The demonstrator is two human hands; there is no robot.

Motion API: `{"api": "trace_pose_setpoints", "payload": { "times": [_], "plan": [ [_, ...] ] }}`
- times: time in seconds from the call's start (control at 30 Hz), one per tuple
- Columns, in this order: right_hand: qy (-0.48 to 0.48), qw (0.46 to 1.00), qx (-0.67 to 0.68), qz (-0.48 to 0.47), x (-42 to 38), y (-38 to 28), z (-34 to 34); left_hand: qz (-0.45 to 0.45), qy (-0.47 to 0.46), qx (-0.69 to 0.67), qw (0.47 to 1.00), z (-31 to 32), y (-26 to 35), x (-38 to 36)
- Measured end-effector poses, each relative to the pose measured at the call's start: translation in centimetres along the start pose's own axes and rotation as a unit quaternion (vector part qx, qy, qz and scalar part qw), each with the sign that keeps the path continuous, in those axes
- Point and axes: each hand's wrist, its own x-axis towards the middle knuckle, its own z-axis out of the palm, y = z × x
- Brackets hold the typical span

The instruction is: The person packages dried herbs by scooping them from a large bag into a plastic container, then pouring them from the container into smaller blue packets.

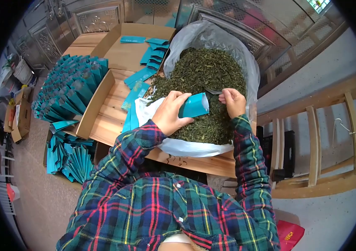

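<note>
My left hand (171, 112) is closed around a teal pouch (194, 105), tilted with its mouth toward the right. In my right hand (233, 102), the fingers pinch a small metal spoon (212, 90), whose bowl end points left, close to the pouch's mouth. Beneath both hands lies a big heap of dried green tea leaves (209, 67) in a clear plastic bag (251, 56) with its top spread wide. Whether the spoon carries any leaves is hard to make out.
Many upright teal pouches (70, 85) fill a cardboard box at left, with more in a lower box (67, 157). Several flat pouches (139, 76) lie on the wooden table (113, 100) and in a cardboard tray (121, 52). A wooden frame (314, 146) leans at right.
</note>
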Motion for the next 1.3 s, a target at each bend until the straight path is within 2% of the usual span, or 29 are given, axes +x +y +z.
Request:
{"api": "trace_pose_setpoints", "payload": {
  "times": [0.1,0.2,0.37,0.5,0.6,0.63,0.73,0.77,0.87,0.9,1.0,1.03,1.13,1.3],
  "plan": [
    [0.002,0.997,-0.05,-0.057,0.1,-0.8,0.5,-0.026,-0.001,-0.047,0.999,-0.6,-0.2,0.4],
    [0.037,0.968,-0.166,-0.183,0.4,-0.7,0.9,-0.047,-0.011,-0.08,0.996,-0.7,-0.4,0.9],
    [0.054,0.973,-0.114,-0.195,0.2,-1.8,0.3,-0.054,-0.006,-0.078,0.995,-1.2,-0.8,1.4],
    [0.053,0.948,-0.179,-0.256,-1.3,-5.8,-2.0,-0.047,0.002,-0.04,0.998,-1.7,-1.5,2.3],
    [-0.008,0.961,-0.13,-0.245,-2.1,-8.3,-3.5,-0.04,0.007,-0.017,0.999,-1.6,-1.8,3.2],
    [-0.01,0.961,-0.13,-0.244,-2.1,-9.2,-4.0,-0.045,-0.003,-0.01,0.999,-1.5,-1.9,3.6],
    [-0.11,0.954,-0.159,-0.23,-1.7,-12.2,-5.2,-0.055,-0.027,0.003,0.998,-1.1,-1.8,4.4],
    [-0.109,0.954,-0.16,-0.228,-1.5,-13.3,-5.3,-0.052,-0.026,0.005,0.998,-0.9,-1.7,4.5],
    [-0.238,0.867,-0.309,-0.311,-0.7,-16.6,-5.1,-0.045,-0.026,0.007,0.999,-0.2,-1.4,4.9],
    [-0.237,0.867,-0.309,-0.31,-0.5,-17.3,-4.8,-0.038,-0.024,0.002,0.999,0.0,-1.1,4.9],
    [-0.298,0.744,-0.477,-0.361,-0.5,-18.9,-3.3,-0.023,-0.021,-0.008,0.999,0.6,-0.5,5.2],
    [-0.297,0.744,-0.477,-0.361,-0.8,-19.5,-2.9,-0.032,-0.025,-0.021,0.999,0.9,-0.6,5.3],
    [-0.28,0.681,-0.571,-0.364,-1.7,-20.9,-2.1,-0.052,-0.031,-0.049,0.997,1.4,-0.9,5.5],
    [-0.213,0.684,-0.566,-0.408,-2.8,-20.9,-3.1,-0.039,-0.024,-0.068,0.997,1.3,-1.4,5.4]
  ]
}}
